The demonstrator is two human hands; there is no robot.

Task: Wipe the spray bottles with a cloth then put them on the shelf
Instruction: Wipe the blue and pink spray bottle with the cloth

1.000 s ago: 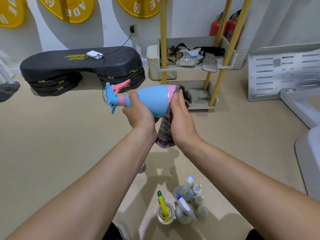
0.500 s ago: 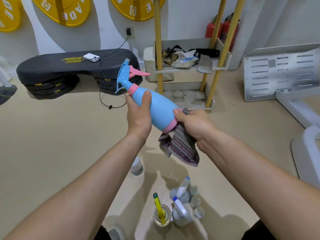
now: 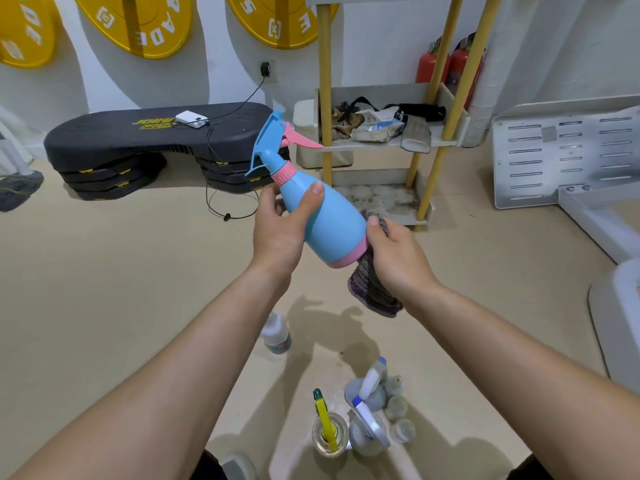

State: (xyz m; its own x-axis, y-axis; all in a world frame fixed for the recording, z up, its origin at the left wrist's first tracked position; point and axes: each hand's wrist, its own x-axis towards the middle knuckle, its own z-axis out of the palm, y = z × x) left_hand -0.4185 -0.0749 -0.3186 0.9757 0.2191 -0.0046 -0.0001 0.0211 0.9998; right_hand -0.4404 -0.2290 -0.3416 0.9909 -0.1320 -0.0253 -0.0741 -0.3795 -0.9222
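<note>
The left hand grips the upper body of a blue spray bottle, its fingers curled around the bottle with the thumb across the front. The bottle is held in the air, tilted, with its blue nozzle and pink trigger pointing up and left and its pink base band down and right. The right hand is closed on a dark striped cloth, pressing it against the lower right side of the bottle near the base; the free end of the cloth hangs below the hand. The shelf, with yellow posts, stands on the floor beyond the bottle and carries assorted items on its middle tier. More spray bottles stand grouped on the floor below the arms.
</note>
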